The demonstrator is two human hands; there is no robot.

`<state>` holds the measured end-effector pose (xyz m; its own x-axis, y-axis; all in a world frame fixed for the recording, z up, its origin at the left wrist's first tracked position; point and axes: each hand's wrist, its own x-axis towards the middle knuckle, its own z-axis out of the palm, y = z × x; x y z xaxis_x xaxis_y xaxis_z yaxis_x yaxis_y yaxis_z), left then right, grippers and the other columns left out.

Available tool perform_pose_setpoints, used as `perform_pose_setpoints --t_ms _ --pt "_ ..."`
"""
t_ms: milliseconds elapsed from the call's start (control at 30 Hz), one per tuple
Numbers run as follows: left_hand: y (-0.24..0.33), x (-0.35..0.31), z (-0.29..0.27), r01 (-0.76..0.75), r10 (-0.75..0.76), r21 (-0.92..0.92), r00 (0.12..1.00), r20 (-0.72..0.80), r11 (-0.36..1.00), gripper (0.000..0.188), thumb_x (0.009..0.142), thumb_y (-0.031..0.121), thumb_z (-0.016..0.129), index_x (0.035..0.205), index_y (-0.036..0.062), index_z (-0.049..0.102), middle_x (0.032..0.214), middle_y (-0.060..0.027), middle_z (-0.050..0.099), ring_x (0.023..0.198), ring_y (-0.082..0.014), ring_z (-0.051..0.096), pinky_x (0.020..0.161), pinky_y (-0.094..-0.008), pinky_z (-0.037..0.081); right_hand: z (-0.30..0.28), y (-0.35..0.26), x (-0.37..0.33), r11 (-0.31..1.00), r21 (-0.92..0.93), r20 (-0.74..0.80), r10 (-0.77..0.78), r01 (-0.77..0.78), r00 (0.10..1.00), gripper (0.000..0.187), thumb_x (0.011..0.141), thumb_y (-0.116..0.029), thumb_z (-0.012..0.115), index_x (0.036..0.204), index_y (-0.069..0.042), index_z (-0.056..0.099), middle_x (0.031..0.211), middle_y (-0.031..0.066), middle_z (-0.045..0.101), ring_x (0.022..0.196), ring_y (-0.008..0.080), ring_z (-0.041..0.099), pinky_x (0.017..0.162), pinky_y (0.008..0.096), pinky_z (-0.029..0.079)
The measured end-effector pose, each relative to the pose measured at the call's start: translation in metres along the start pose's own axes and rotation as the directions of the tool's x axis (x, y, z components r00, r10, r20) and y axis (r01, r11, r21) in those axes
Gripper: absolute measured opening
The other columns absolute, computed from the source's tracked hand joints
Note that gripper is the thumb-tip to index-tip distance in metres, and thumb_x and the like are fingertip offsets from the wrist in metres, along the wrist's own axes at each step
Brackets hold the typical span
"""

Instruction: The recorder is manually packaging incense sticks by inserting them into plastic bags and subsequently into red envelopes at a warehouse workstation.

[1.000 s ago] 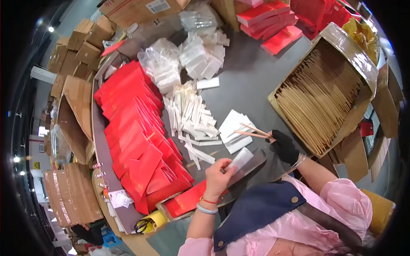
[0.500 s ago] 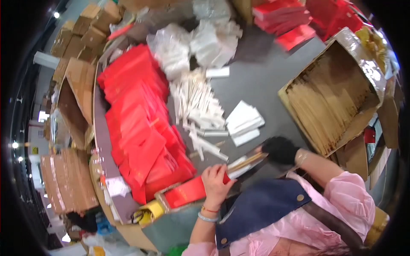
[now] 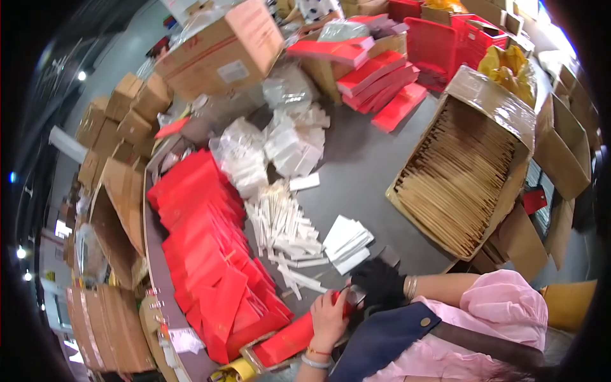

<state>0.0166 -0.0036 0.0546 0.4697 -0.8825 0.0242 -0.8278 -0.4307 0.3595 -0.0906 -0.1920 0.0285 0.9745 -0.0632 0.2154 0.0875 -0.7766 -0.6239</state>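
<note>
My bare left hand is closed around the open end of a long red paper packet, close in front of me at the table edge. My right hand, in a black glove, meets that end. Its fingers are bent and partly hidden, and a small pale bit shows between the two hands; what it is I cannot make out. Just beyond the glove lie fanned white cards. Left of them spreads a heap of narrow white strips. A large overlapping pile of red packets covers the table's left side.
A cardboard box full of thin wooden sticks stands at the right. Clear plastic bags lie behind the strips. Red stacks sit at the back, beside a big carton. A yellow roll is at the near edge.
My view has tilted up, showing more of the back. My gloved right hand, earlier holding thin sticks and a white piece at the packet's mouth, is now against my left hand; the sticks no longer show.
</note>
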Motion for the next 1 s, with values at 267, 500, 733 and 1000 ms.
perform_pose_setpoints --t_ms 267,500,733,1000 --pt "-0.044 0.034 -0.131 -0.152 0.14 0.061 0.977 0.16 0.987 0.024 0.064 0.004 0.068 0.087 0.009 0.063 0.108 -0.0152 0.057 0.103 -0.0365 0.054 0.088 -0.0492 0.044 -0.062 0.003 0.0 0.974 -0.109 -0.052 0.196 -0.2 0.979 0.06 0.065 -0.042 0.079 0.111 -0.01 0.057 0.1 0.0111 0.059 0.1 0.0334 0.054 0.09 0.0438 0.038" --pt "-0.089 -0.005 -0.085 0.256 -0.234 0.011 0.898 -0.373 0.967 0.035 0.071 0.016 0.078 0.101 0.0034 0.063 0.128 -0.0189 0.052 0.116 -0.0363 0.049 0.099 -0.0456 0.041 -0.055 -0.007 -0.001 0.96 -0.234 0.007 0.158 -0.152 0.987 0.06 0.068 -0.039 0.079 0.114 -0.009 0.056 0.105 0.011 0.058 0.099 0.0304 0.055 0.093 0.0451 0.037" --pt "-0.036 -0.042 0.019 0.51 -0.558 -0.25 0.809 -0.186 0.823 0.083 0.068 0.043 0.082 0.131 -0.001 0.051 0.138 -0.0175 0.046 0.131 -0.0355 0.039 0.113 -0.0579 0.016 -0.05 -0.018 0.005 0.94 -0.327 0.185 0.16 -0.092 0.97 0.062 0.065 -0.041 0.079 0.114 -0.008 0.059 0.105 0.0102 0.059 0.101 0.0293 0.057 0.096 0.0444 0.035" --pt "-0.039 -0.039 0.021 0.448 -0.484 -0.215 0.86 -0.161 0.868 0.081 0.068 0.039 0.082 0.131 -0.002 0.051 0.136 -0.0179 0.048 0.13 -0.0341 0.041 0.114 -0.0549 0.018 0.013 -0.047 0.048 0.976 -0.2 0.59 0.19 -0.086 0.785 0.074 0.062 -0.052 0.078 0.119 -0.008 0.059 0.114 0.0132 0.059 0.108 0.034 0.056 0.096 0.0487 0.036"
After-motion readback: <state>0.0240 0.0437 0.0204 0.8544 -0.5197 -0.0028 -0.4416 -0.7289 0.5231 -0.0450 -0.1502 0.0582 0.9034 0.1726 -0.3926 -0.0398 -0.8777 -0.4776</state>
